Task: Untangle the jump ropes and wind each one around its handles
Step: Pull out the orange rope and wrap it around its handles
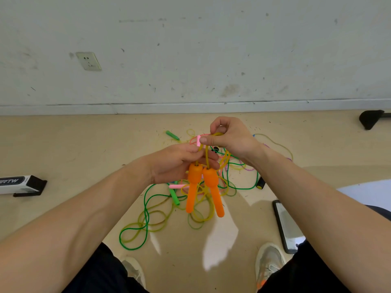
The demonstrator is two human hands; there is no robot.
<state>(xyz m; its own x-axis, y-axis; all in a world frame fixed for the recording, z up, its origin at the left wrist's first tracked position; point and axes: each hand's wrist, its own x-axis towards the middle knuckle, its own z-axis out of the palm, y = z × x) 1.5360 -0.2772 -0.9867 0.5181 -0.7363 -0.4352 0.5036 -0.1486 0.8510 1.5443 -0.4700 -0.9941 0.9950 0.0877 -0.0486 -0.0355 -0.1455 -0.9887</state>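
Observation:
Two orange handles [203, 187] hang side by side from a yellow rope [206, 155]. My left hand [177, 161] grips the rope just above the handle tops. My right hand [230, 138], higher up, pinches a loop of the same yellow rope between thumb and fingers. Below on the floor lies a tangle of ropes: a green rope [146, 216] with green handles [175, 196], a pink rope with a pink handle [177, 186], more yellow rope and a thin purple one [249, 169].
A phone [285, 225] lies on the floor at the right, near my right shoe [268, 263]. A black-and-white box [21, 185] sits at the left. A black handle [260, 183] lies right of the tangle. The wall and its socket [88, 61] stand behind.

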